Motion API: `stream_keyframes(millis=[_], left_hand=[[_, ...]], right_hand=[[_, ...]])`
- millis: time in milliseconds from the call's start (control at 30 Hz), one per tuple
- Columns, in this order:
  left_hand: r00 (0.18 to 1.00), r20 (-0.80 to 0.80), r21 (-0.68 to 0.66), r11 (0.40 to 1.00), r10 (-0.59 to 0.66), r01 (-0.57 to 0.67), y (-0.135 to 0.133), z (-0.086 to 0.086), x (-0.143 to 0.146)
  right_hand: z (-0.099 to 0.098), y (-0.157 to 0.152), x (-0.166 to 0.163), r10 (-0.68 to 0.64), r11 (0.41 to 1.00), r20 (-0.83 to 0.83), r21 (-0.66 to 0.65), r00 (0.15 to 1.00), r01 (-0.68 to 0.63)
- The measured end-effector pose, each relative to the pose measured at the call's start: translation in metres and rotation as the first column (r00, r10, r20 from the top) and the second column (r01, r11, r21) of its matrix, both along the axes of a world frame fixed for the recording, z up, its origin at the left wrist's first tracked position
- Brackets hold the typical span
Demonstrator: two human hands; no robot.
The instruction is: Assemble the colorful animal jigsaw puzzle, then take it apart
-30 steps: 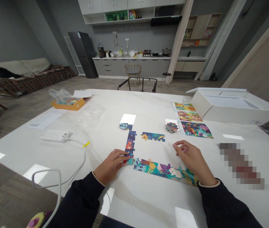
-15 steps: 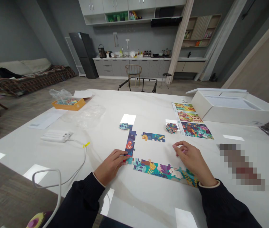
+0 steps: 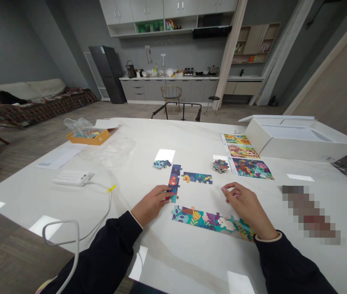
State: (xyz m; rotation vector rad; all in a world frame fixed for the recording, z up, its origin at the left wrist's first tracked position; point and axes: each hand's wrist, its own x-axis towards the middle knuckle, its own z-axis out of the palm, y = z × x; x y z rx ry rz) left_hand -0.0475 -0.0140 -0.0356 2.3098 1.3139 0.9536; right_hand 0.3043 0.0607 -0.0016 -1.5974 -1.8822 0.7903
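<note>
My left hand (image 3: 152, 204) grips the lower left edge of a short upright puzzle strip (image 3: 175, 179), dark blue with a red animal, flat on the white table. Its upper right side is close to a sideways puzzle strip (image 3: 197, 178) with a yellow shape. Over the table to the right hovers my right hand (image 3: 243, 204), fingers loosely curled and slightly apart, with nothing visible in them. A long joined puzzle strip (image 3: 205, 220) with a white rabbit lies in front; my right wrist and hand cover part of its right end.
Two piles of loose puzzle pieces (image 3: 161, 164) (image 3: 221, 165) lie beyond the strips. Picture sheets (image 3: 253, 168) and a white box (image 3: 299, 141) are at the right. At the left are a white power bank (image 3: 72, 178) with a cable, a plastic bag (image 3: 116, 151) and an orange box (image 3: 92, 139).
My left hand has slid the upright strip away from me and to the right, apart from the long strip's left end and closer to the sideways strip. My right hand stays almost still.
</note>
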Motion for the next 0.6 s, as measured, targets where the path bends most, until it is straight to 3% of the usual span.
stream_keyframes(millis=[600], left_hand=[[0.996, -0.054, 0.03, 0.996, -0.078, 0.08, 0.01, 0.009, 0.02]], right_hand=[[0.001, 0.0, -0.001, 0.013, 1.0, 0.0, -0.017, 1.0, -0.013]])
